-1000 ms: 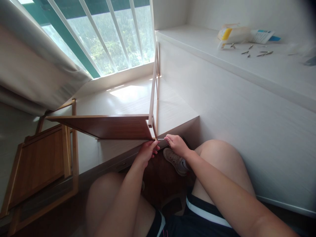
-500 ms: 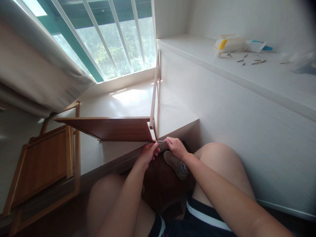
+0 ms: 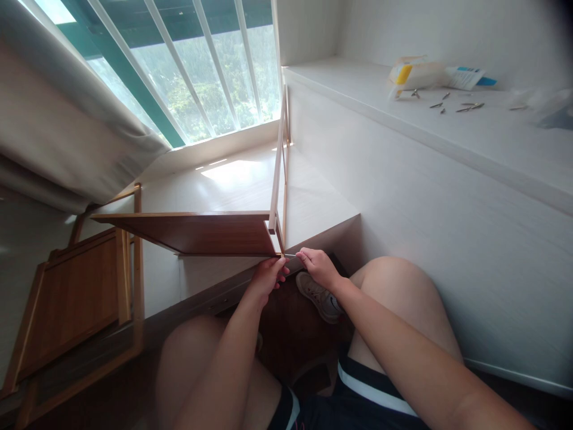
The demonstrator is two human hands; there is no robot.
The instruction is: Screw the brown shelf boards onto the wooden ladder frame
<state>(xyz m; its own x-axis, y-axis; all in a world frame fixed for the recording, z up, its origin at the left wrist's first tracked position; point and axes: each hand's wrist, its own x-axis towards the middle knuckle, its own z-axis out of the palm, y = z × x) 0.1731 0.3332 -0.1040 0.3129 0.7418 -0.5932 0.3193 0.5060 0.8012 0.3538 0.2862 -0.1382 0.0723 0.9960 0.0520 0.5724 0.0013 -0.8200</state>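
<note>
A reddish-brown wooden panel is joined at its right end to a slim wooden side frame, both resting on the white ledge. My left hand pinches the lower corner where the two meet, just over the ledge's front edge. From the right, my right hand grips a thin metal rod that looks like a hex key. Its tip meets that same corner, close to my left fingertips. The fastener at the tip is too small to make out.
Another wooden frame with a panel stands at the left. On the raised white shelf lie several metal screws, a clear bag with yellow and a white-blue packet. A barred window and curtain are behind.
The view has shifted slightly. Both hands stay at the corner, with the metal rod still between my right fingers and the wood.
</note>
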